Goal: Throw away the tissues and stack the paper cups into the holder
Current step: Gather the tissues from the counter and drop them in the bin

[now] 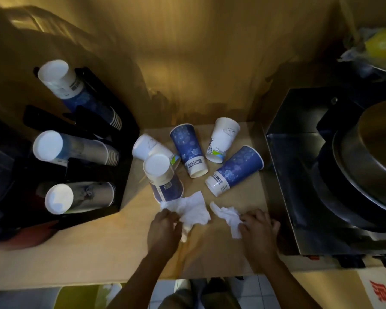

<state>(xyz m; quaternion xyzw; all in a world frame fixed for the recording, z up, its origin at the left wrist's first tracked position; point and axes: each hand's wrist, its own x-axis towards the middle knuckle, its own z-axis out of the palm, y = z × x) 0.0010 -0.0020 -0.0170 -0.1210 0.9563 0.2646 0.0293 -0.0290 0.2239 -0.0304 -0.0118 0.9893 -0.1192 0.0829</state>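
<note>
On the counter (98, 253), near its front edge, we are pinching one soft, light tissue (192, 208) with our left hand (163, 228) grip and another tissue (228, 216) with our right hand (259, 228) grip. We are guessing they squash easily, so grabbing a whole bunch anywhere should work.

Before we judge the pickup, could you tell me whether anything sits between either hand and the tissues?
Nothing visible does. The left hand is already touching the larger tissue, and the right hand is touching the smaller tissue. The loose cups lie farther back on the table, beyond both tissues.
</note>
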